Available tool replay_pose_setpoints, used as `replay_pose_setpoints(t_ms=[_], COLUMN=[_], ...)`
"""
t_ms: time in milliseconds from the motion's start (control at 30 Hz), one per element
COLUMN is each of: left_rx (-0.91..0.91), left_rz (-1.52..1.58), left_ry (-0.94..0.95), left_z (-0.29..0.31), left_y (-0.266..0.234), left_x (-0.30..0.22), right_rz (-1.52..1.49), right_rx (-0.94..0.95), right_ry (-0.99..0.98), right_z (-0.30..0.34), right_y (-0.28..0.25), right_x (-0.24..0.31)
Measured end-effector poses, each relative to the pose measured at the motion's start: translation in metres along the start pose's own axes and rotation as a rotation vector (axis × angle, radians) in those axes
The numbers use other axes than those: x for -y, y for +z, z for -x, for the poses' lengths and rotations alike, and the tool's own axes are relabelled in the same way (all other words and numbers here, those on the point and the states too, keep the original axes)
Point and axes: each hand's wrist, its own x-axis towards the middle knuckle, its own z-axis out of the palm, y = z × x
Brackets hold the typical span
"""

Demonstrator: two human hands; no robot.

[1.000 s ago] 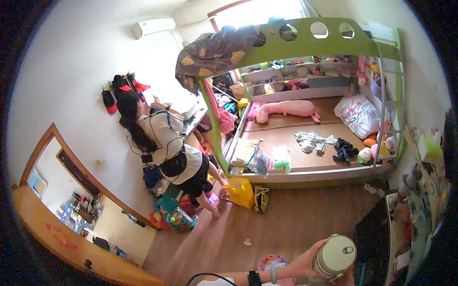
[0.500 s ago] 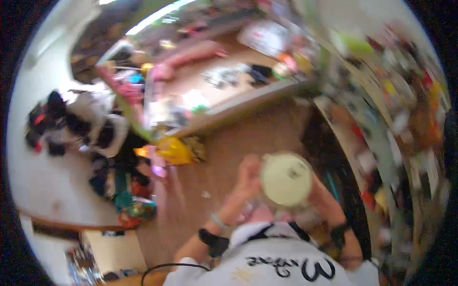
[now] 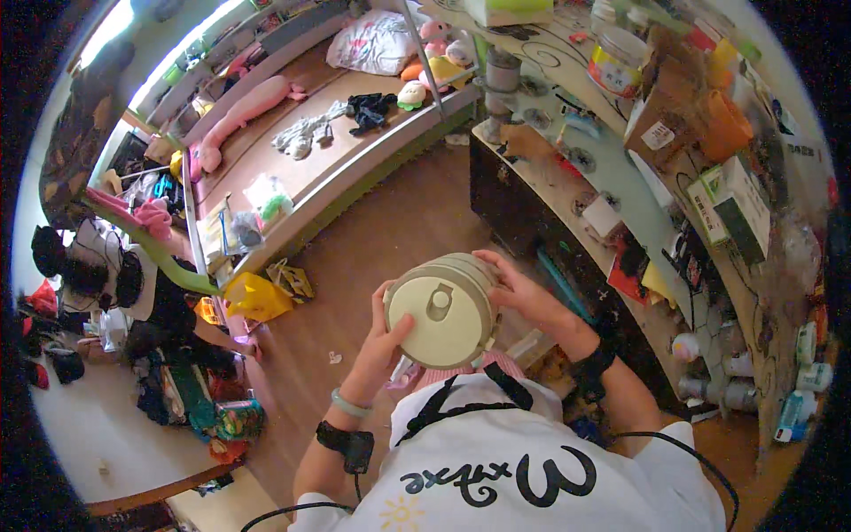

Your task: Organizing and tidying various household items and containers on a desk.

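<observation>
I hold a round pale-green container (image 3: 443,312) with a flat lid and a small knob in front of my chest. My left hand (image 3: 383,344) cups its left side, thumb on the lid. My right hand (image 3: 523,293) wraps over its right and upper edge. Both wrists carry black bands, and my white shirt with black lettering fills the lower part of the view. The container's underside is hidden.
A cluttered desk (image 3: 620,177) with boxes, jars and bottles runs along my right. A wooden bed platform (image 3: 301,168) with plush toys and clothes lies ahead at the left. Another person (image 3: 133,284) crouches at far left near a yellow bag (image 3: 253,297) and piled things on the wooden floor.
My view has swung down and right, from the room toward the desk. The container went from my left hand alone, low at the right, to both hands before my chest.
</observation>
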Motion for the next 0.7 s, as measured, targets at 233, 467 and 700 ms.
replay_pose_setpoints(t_ms=[233, 467, 700], left_rx=[0.014, 0.026, -0.151], left_rz=[-0.017, -0.118, 0.113], left_ry=[0.186, 0.356, 0.106], left_z=[0.004, 0.011, 0.019], left_y=[-0.016, -0.026, -0.030], left_x=[0.019, 0.027, 0.045], right_rz=[0.210, -0.075, 0.046], right_rx=[-0.094, -0.041, -0.104], right_ry=[-0.320, -0.222, -0.063], right_z=[0.001, -0.001, 0.008], right_y=[-0.002, 0.001, 0.017], right_x=[0.005, -0.007, -0.030])
